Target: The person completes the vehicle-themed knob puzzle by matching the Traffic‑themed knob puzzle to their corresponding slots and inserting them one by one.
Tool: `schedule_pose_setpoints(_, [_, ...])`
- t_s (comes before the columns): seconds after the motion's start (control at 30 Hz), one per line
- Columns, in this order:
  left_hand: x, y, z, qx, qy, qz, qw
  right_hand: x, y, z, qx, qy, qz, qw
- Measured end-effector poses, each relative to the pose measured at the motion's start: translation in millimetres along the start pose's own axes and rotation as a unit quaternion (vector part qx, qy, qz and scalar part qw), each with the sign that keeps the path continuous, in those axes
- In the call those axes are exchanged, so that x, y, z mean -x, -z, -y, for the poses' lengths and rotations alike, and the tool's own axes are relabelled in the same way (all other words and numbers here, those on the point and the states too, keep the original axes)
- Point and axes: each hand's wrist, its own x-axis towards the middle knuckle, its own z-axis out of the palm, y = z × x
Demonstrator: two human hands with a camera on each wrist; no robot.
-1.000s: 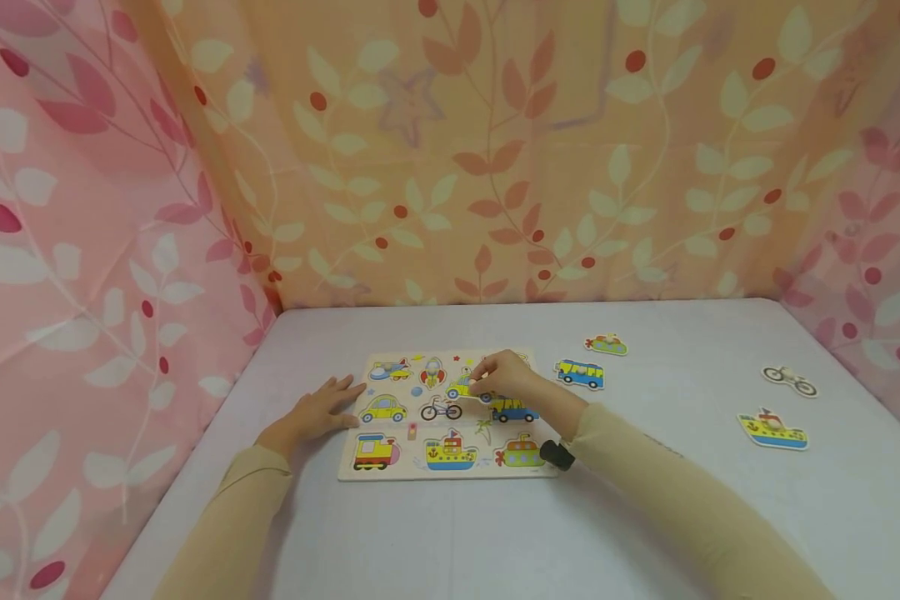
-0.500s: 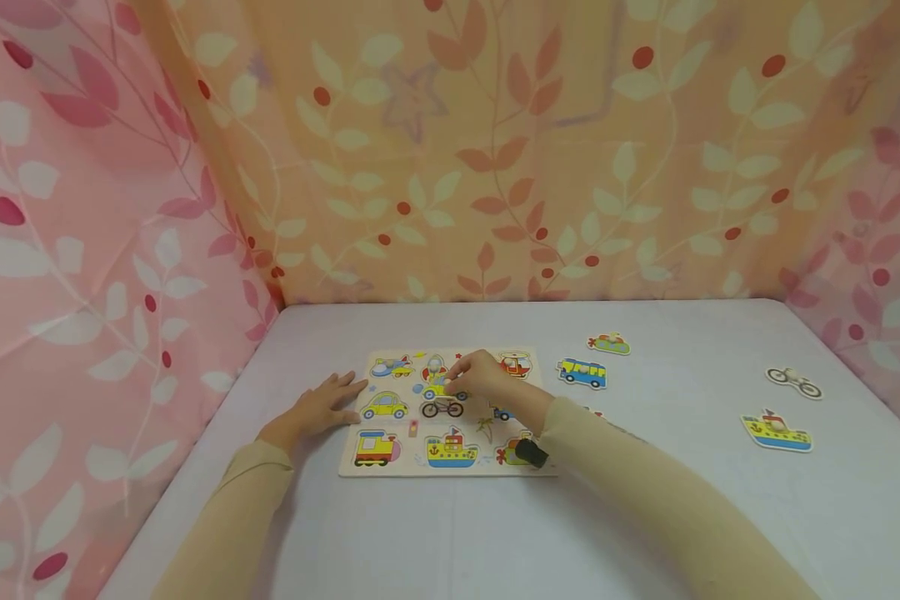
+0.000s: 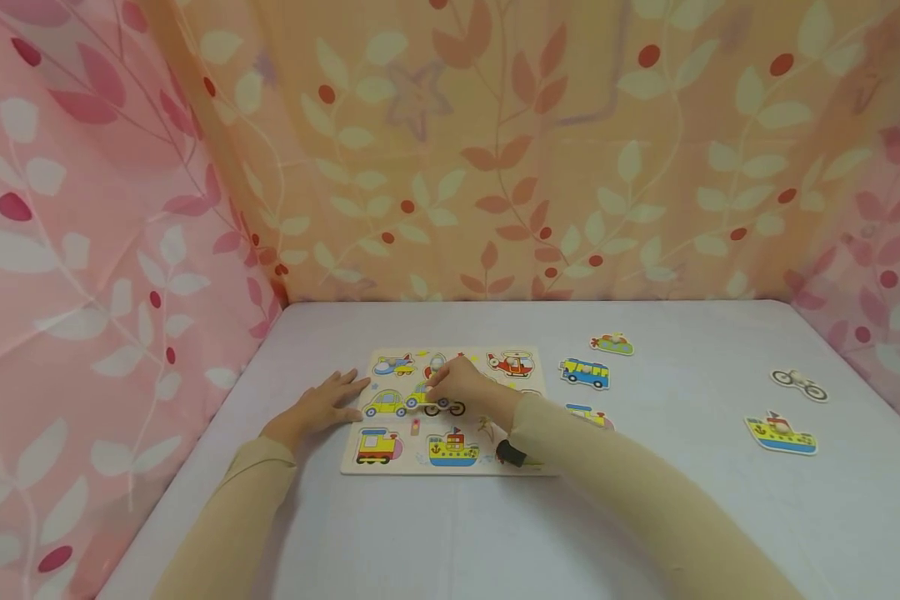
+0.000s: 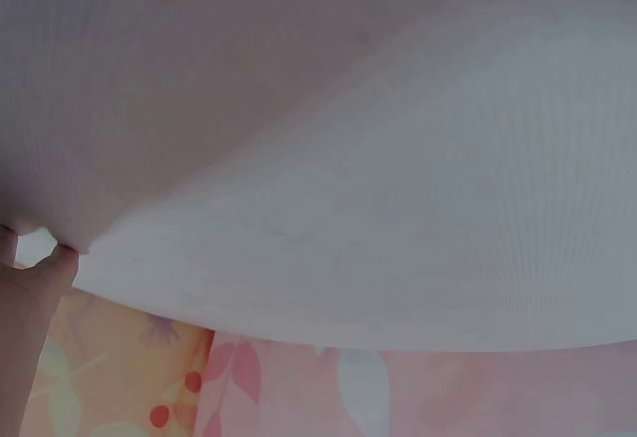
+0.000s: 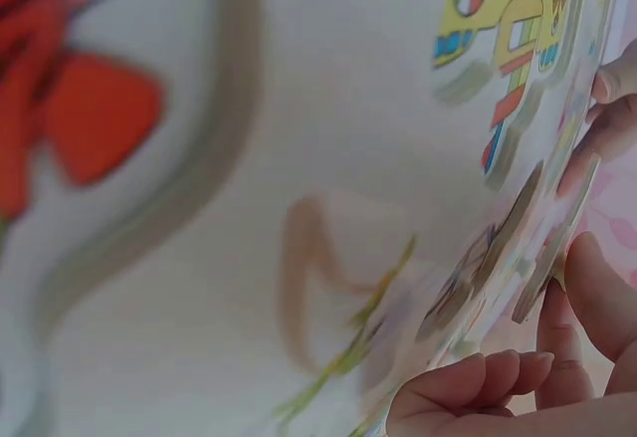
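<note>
A wooden puzzle board [image 3: 415,450] with pictures of vehicles lies on the table. My right hand [image 3: 465,387] pinches a yellow car puzzle piece [image 3: 420,396] low over the board, beside the printed yellow car [image 3: 385,404]. In the right wrist view that car piece [image 5: 557,243] shows edge-on, between the thumb and fingers of the right hand [image 5: 587,357]. My left hand [image 3: 318,408] rests with spread fingers at the board's left edge. Only part of the left hand [image 4: 35,308] enters the left wrist view. The right hand partly covers the bicycle picture [image 3: 446,408] and a rocket [image 3: 437,365].
Right of the board lie loose pieces: a submarine [image 3: 612,343], a blue bus [image 3: 585,373], a train [image 3: 589,415] partly behind the sleeve, a bicycle [image 3: 799,385] and a ship [image 3: 782,434]. A helicopter [image 3: 512,364] and an airplane [image 3: 394,366] sit on the board. Patterned curtains [image 3: 525,167] surround the table.
My right hand has carried the car piece leftward across the board, from above the bus picture side to beside the printed car. The helicopter and loose train came into view. My left hand stayed put.
</note>
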Motion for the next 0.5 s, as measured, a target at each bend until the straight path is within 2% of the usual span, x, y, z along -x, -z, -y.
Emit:
schedule_pose_setpoints(0.17, [0.0,1.7,-1.1,-0.005,0.001,0.002,1.0,-2.8,-11,6,0.011,0.015,-0.002,0.9998])
schedule_pose_setpoints(0.3, [0.7,3.5,-2.5,-0.006,-0.003,0.001,1.0,-5.1,-20,16,0.045,0.02,0.0,0.9988])
schedule_pose_setpoints(0.5, [1.5,2.8,-1.4,0.005,-0.006,0.002,1.0,-9.6,-34,27,0.06,-0.015,0.002,0.9981])
